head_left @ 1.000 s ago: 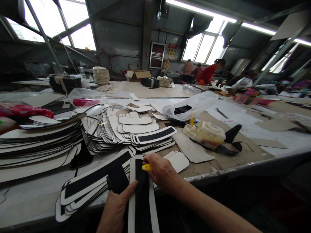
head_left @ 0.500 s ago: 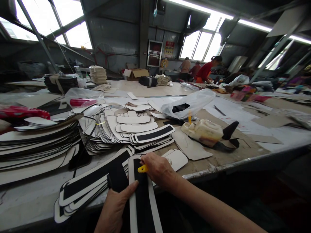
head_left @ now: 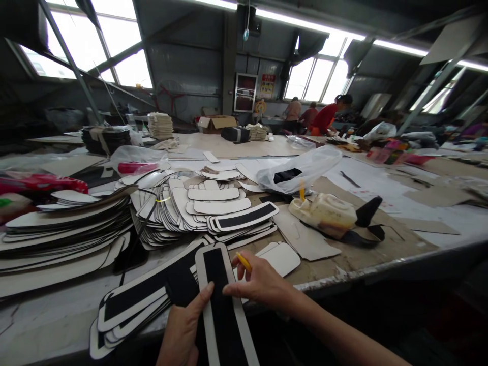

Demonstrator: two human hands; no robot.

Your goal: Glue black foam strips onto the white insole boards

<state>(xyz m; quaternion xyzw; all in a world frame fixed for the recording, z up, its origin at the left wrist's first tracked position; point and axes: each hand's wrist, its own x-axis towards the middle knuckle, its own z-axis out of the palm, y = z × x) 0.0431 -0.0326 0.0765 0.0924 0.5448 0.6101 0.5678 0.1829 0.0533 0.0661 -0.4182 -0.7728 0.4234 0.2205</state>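
A long white-edged panel with a black strip [head_left: 221, 300] runs from the table edge toward me. My left hand [head_left: 186, 330] grips its lower left side, thumb lying across the black strip. My right hand [head_left: 259, 284] is curled around a thin yellow tool [head_left: 243, 262] and its fingertips press on the panel's right edge. Just left of the panel lies a fanned stack of similar black-and-white strips [head_left: 133, 302].
Piles of white and black cut pieces [head_left: 198, 206] and flat sheets [head_left: 64, 234] cover the table's left and middle. A yellowish plastic jug [head_left: 324, 213] and a clear bag [head_left: 301, 170] sit to the right. People work at the far end [head_left: 324, 117]. The table's metal edge [head_left: 381, 264] runs along the right.
My right hand has slid down the panel toward me, and the yellow tool now points up and back instead of lying flat on the strip. The panel has shifted slightly.
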